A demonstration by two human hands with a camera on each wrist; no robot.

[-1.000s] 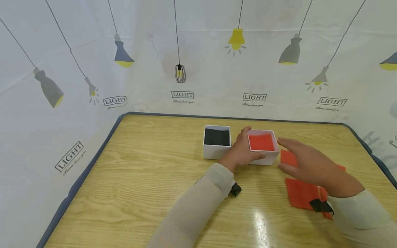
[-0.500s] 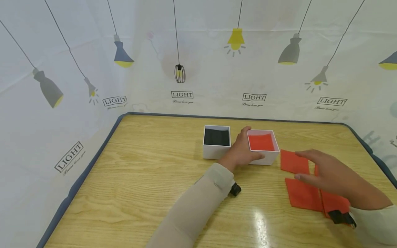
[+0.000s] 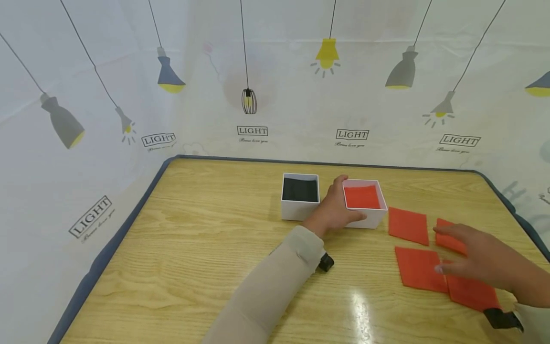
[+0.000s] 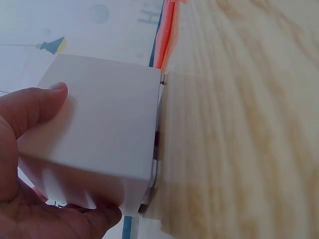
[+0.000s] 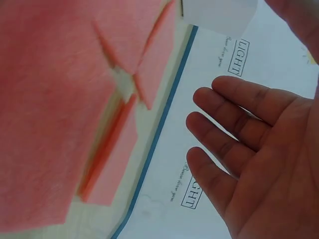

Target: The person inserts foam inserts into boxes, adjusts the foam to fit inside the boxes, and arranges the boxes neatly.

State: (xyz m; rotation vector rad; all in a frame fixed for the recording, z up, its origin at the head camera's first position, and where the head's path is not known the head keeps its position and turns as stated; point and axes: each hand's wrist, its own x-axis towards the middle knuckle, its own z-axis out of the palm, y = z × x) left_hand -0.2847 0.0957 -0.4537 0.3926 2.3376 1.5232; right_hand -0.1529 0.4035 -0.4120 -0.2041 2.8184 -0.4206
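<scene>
Four red squares are laid out on the table to the right of the box, and above those farthest from it the right hand is held out flat, fingers extended, nothing grasped! The box itself is gripped firmly by the left hand, thumb pressed on its near wall. A red piece is seen inside; just left of the box, a second box is filled with a black piece.

Trouble? The two squares lying nearer than the box look to be touching, so both might be picked up together. Squares could be dragged askew by the black strap, hung low right of the box. And with a jerk of the left grip, the second box could be bumped.
</scene>
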